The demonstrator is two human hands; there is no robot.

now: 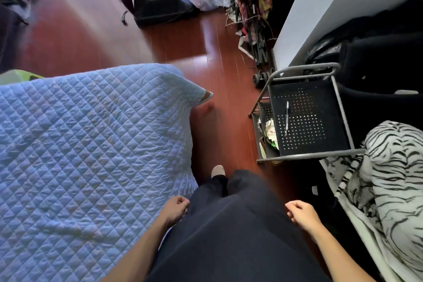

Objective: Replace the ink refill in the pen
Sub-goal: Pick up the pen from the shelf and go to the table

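Left hand [176, 209] and right hand [302, 214] hang loosely curled, empty. The pen [286, 118] lies on the perforated trolley shelf [320, 103] ahead right. The right hand should reach there and pinch the barrel mid-length.
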